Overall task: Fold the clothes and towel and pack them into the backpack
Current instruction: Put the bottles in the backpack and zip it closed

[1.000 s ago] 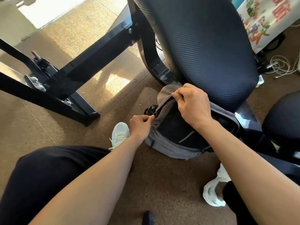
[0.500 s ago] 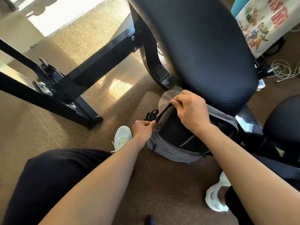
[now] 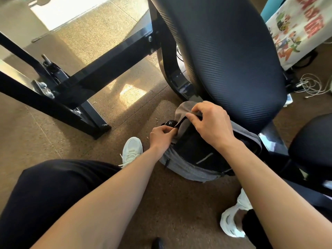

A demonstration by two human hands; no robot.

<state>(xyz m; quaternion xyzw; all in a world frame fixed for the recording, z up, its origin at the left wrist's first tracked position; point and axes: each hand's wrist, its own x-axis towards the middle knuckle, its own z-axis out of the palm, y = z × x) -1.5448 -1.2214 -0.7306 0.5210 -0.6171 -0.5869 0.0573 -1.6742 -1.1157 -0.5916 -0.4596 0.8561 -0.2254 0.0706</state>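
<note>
Backpack (image 3: pixel 183 169), grey with a dark open mouth, sits on the brown floor (image 3: pixel 125 123) just below the near edge of a black office chair (image 3: pixel 224 56), between the person's two white shoes. Its top flap (image 3: pixel 181 110) is lifted. The right hand (image 3: pixel 210 123) pinches that flap's edge, its grip clamped on the fabric between thumb and fingers. The left hand (image 3: pixel 160 136) sits at the left rim of the opening, thumb and forefinger closed together on something small there, probably the zip pull, though it is too small to tell. The left shoe (image 3: pixel 132 150) is just left of the backpack, the right shoe (image 3: pixel 233 218) nearer and to the right. A black table frame (image 3: pixel 86 81) crosses the floor at far left. White cables (image 3: pixel 312 85) lie at far right.
</note>
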